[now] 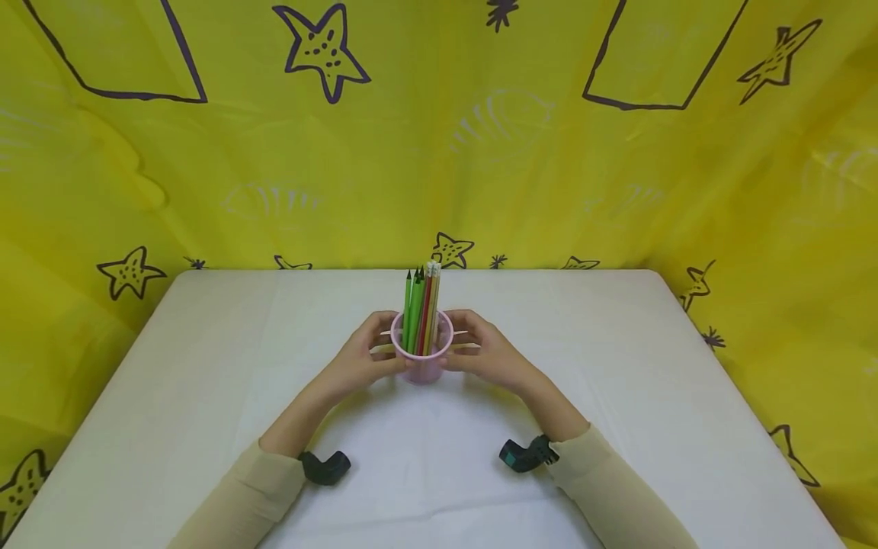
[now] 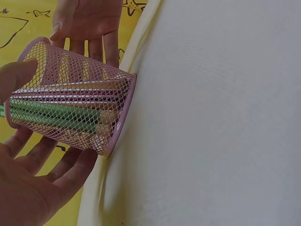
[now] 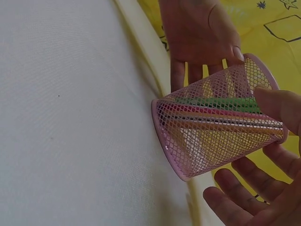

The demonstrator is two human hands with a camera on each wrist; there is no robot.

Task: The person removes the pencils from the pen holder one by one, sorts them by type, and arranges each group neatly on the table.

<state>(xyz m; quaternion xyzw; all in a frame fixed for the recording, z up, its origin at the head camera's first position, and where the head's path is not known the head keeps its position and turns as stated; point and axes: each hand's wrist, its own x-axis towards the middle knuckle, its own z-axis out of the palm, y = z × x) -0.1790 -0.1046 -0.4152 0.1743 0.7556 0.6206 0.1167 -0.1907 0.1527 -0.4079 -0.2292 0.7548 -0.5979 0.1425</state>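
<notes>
A pink mesh pencil cup stands upright near the middle of the table, between both hands. Green pencils with their dark tips up fill its left part, beside red and yellowish pencils whose pale ends point up. My left hand holds the cup's left side, its thumb on the near face and fingers curving behind. From the other side my right hand holds it likewise, with the thumb on the mesh near the rim. Pencil shafts show through the mesh in both wrist views.
A white cloth covers the table, with a light crease near the front. Behind and beside it hangs a yellow curtain printed with dark starfish. Dark wrist cameras sit at the beige sleeves.
</notes>
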